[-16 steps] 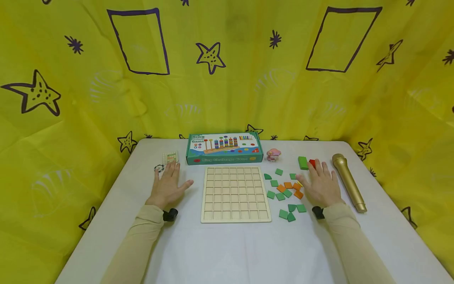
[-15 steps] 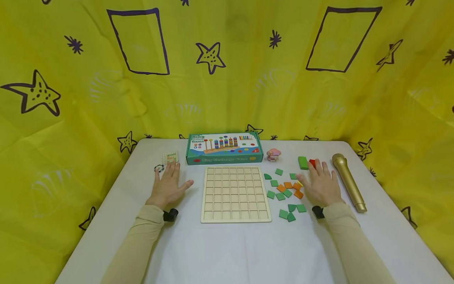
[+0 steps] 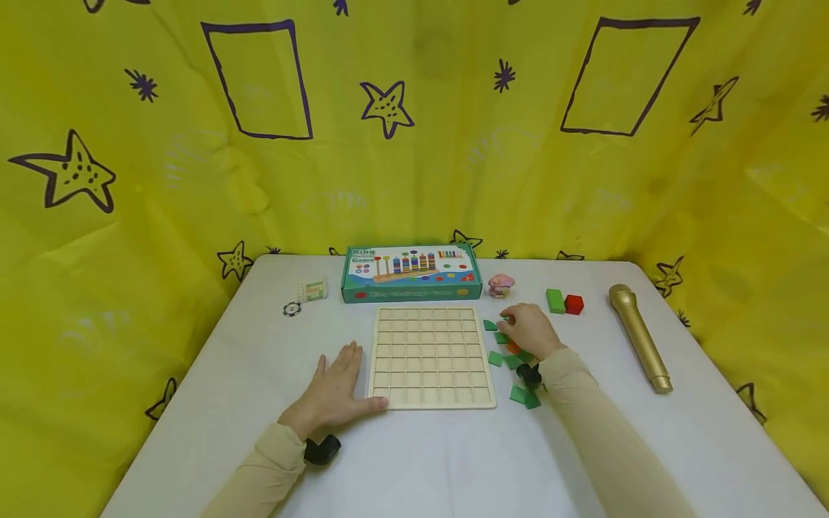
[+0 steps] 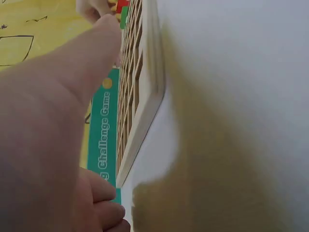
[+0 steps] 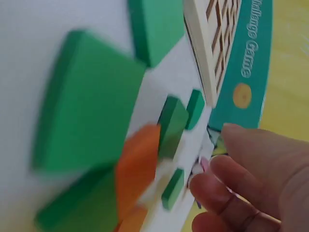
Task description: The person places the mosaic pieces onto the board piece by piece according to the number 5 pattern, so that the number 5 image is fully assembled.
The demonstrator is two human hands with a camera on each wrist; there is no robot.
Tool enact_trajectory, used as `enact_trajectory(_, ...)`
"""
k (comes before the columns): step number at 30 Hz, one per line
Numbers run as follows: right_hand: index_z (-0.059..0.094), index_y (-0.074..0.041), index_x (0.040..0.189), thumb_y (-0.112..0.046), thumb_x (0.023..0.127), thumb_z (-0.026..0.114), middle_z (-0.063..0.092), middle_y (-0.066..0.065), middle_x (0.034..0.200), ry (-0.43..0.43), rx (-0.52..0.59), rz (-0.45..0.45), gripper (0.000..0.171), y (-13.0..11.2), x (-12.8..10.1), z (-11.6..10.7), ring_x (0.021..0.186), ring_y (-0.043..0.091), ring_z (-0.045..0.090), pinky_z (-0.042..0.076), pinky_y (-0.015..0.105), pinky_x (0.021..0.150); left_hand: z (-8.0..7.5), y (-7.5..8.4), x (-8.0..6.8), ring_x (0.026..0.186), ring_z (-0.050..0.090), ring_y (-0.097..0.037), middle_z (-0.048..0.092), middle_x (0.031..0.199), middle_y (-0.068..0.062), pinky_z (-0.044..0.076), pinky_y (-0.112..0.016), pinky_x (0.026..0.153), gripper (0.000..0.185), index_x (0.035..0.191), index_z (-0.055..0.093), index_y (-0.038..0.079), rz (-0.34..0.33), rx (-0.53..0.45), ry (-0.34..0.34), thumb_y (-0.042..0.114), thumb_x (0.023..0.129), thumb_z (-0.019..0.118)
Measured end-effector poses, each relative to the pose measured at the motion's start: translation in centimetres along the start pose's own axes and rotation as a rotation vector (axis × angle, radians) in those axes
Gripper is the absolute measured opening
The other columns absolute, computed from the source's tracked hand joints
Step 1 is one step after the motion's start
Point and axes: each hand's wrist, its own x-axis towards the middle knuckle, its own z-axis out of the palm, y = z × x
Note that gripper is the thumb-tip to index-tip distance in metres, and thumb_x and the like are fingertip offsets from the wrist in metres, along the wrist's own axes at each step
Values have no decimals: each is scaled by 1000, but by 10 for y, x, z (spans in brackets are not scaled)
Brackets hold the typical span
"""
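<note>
My hands at the grid board and the loose tiles

My left hand (image 3: 333, 392) lies flat, fingers straight, against the near left corner of the wooden grid board (image 3: 430, 355), which sits square on the tabletop (image 3: 414, 460), its edges running toward and across me. My right hand (image 3: 529, 331), fingers curled, hovers over the green and orange tiles (image 3: 512, 357) just right of the board; I cannot tell whether it pinches one.

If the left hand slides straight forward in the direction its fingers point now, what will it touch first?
Probably nothing soon. The left hand lies flat beside the wooden grid board, fingers pointing along its left edge. Ahead is bare table; much farther on stands the game box, though depth is uncertain.
</note>
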Motion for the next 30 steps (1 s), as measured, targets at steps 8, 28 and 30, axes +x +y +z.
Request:
enact_trajectory(8, 71, 3, 100, -25, 89, 73, 69, 12, 87, -51, -59, 62, 31, -5, 16, 18, 80, 29, 59, 51, 46, 77, 14, 7, -7, 145, 16, -33, 22, 157, -19, 6, -60, 112, 114, 149, 30, -7, 16, 93, -3, 78, 77, 57)
enact_trajectory(28, 68, 7, 95, -15, 89, 72, 63, 18, 83, -5, -199, 53, 23, -23, 20, 19, 80, 36, 57, 48, 48, 73, 13, 3, -9, 146, 14, -29, 19, 159, -15, 10, -58, 113, 104, 151, 29, -3, 52, 91, 16, 73, 84, 53)
enact_trajectory(30, 68, 7, 96, -13, 88, 72, 65, 19, 85, 48, -162, 29, 22, -25, 20, 17, 80, 36, 58, 48, 49, 74, 13, 3, -10, 146, 14, -30, 18, 159, -15, 9, -58, 113, 104, 151, 29, -3, 52, 89, 12, 74, 84, 53)
